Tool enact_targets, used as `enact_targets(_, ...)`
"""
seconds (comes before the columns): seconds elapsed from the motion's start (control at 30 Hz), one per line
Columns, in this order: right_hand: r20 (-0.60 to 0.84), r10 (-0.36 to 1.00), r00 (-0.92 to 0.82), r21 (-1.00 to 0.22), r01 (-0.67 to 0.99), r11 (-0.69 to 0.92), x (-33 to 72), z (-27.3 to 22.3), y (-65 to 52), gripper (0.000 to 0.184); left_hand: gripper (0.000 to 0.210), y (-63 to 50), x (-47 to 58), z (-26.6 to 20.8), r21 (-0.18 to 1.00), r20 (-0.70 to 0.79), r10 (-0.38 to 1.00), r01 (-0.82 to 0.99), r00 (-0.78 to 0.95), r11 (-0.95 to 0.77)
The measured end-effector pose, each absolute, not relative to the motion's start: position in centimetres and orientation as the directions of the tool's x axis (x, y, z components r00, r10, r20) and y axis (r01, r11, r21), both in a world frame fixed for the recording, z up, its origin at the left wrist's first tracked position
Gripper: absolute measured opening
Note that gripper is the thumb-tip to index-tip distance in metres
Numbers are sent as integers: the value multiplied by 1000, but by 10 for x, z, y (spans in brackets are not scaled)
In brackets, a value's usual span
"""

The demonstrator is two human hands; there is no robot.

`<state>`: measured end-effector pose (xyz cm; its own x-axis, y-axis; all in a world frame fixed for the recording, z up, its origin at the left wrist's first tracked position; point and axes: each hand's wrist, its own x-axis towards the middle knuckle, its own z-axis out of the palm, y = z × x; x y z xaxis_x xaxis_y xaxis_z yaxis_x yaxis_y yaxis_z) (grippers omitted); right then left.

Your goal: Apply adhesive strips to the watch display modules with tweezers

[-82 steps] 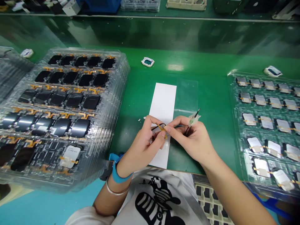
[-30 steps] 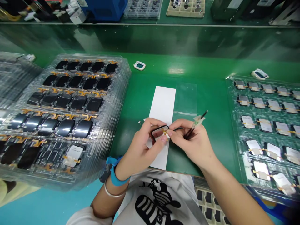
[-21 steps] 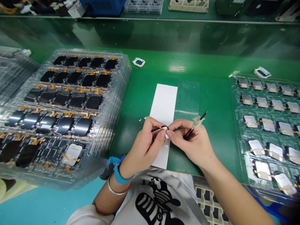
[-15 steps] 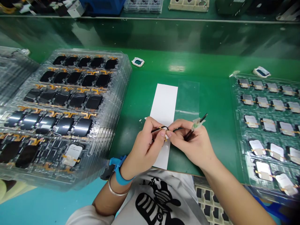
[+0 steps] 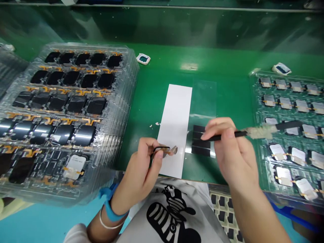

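Head view: we hold a part and a black tool

Our left hand pinches the part between thumb and fingers, above the lower left side of a white paper. The part's black rim shows at our fingertips, and a brownish flap sticks out over the paper; our hand hides the rest. Our right hand grips the tool, whose pale wrapped stretch points out to our right. Its inner end is over some black strips; we cannot tell whether it touches them. The strips lie just right of the paper, nearer us than a clear sheet. Small scraps lie left of the paper. On our left stands a stack of clear trays, with rows of black screens and one pale piece on top. On our right, another tray holds rows of similar pale pieces. A white frame lies farther back on the green table.
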<state>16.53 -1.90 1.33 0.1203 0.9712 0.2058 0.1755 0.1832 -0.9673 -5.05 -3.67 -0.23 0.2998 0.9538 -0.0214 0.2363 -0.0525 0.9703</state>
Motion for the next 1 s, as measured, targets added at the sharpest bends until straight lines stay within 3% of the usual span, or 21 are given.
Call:
enact_targets(0.13,77,972,222,-992,111,53,145,5,-50,22,10,-49,-57,-3,898,3,949,416,314,-140)
enact_targets(0.23,61,923,379,-993,117,18,127,0,-66,5,12,-49,-56,-2,856,31,938,476,344,-203)
enact_targets(0.33,127,878,461,-974,225,22,114,-6,-74,7,13,-46,-54,-2,809,74,919,515,388,-282)
enact_targets(0.53,246,857,453,-901,432,30,99,-17,-77,10,14,-46,-55,-6,786,120,907,520,404,-335)
enact_targets(0.6,249,834,492,-903,429,16,99,-17,-76,5,14,-46,-56,-7,796,114,906,508,408,-329)
enact_targets(0.67,193,800,568,-947,323,0,101,-16,-73,6,14,-45,-57,-7,817,88,912,494,401,-296)
enact_targets(0.83,90,806,585,-994,5,107,114,-7,-63,16,4,-37,-55,-10,950,-17,955,302,296,-77)
enact_targets(1.0,216,804,553,-973,55,223,112,5,-57,19,5,-30,-45,-7,995,-101,951,2,293,105)
